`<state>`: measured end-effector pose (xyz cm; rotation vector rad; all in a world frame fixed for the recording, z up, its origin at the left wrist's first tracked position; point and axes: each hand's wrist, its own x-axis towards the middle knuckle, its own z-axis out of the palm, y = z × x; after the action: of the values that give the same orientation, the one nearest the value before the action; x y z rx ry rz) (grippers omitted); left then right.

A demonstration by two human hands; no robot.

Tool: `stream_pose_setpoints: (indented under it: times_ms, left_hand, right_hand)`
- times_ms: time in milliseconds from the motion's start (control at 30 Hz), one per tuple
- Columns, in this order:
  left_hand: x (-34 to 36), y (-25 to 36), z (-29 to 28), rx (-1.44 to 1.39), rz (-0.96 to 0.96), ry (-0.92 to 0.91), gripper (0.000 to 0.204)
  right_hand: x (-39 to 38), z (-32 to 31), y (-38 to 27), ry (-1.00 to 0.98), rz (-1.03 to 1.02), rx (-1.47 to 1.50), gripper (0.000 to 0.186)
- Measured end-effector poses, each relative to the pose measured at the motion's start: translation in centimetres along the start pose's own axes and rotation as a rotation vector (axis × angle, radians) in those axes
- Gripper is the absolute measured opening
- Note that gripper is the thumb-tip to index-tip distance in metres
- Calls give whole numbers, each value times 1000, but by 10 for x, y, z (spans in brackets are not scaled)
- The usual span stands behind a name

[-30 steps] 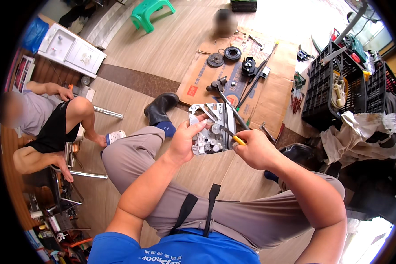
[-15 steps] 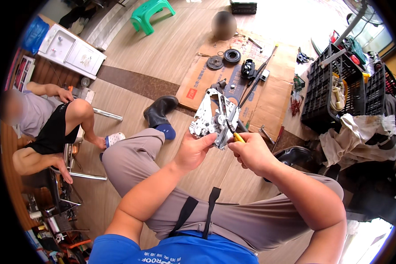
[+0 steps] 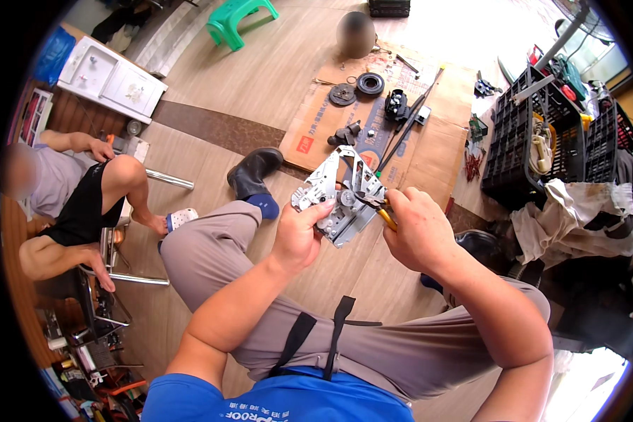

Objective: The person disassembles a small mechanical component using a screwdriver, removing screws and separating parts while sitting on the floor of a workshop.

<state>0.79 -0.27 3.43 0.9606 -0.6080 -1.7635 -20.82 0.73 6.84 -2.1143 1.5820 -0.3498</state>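
Observation:
My left hand [image 3: 297,232] grips the lower left side of a silver metal mechanism [image 3: 328,171], its thumb lying across the front. The mechanism is a flat plate with cut-outs, a round part and a rail, held tilted above my lap. In my right hand [image 3: 425,231] is a pair of pliers [image 3: 386,215] with yellow handles. Their dark jaws touch or nearly touch the mechanism's right side, beside the round part; I cannot tell whether they bite on anything. My fingers hide part of the handles.
Past the mechanism, a flattened cardboard sheet [image 3: 309,130] bears a black ring [image 3: 370,84], a disc [image 3: 342,95] and long dark rods. Black crates [image 3: 520,133] with a cloth [image 3: 577,218] stand at right. A seated person [image 3: 84,190] is at left; a green stool [image 3: 225,24] stands far off.
The mechanism has turned and shifted slightly in my left hand. My right hand has moved right and up, so the pliers now point leftward with their jaws in view.

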Motion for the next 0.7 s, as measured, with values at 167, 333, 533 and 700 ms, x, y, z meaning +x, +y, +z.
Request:
stream_pose_setpoints:
  times_ms: [167, 333, 533, 700]
  left_hand:
    - [-1, 4, 3, -2, -2, -31, 33]
    - [-3, 7, 2, -6, 1, -46, 35]
    - [-2, 7, -2, 2, -3, -54, 35]
    - [-2, 6, -3, 15, 2, -55, 33]
  right_hand:
    - [-1, -2, -1, 65, -71, -40, 23]
    - [-1, -2, -1, 77, -93, -74, 22]
    - [-1, -3, -3, 82, -113, -79, 21]
    - [-3, -3, -4, 85, -112, -65, 21]
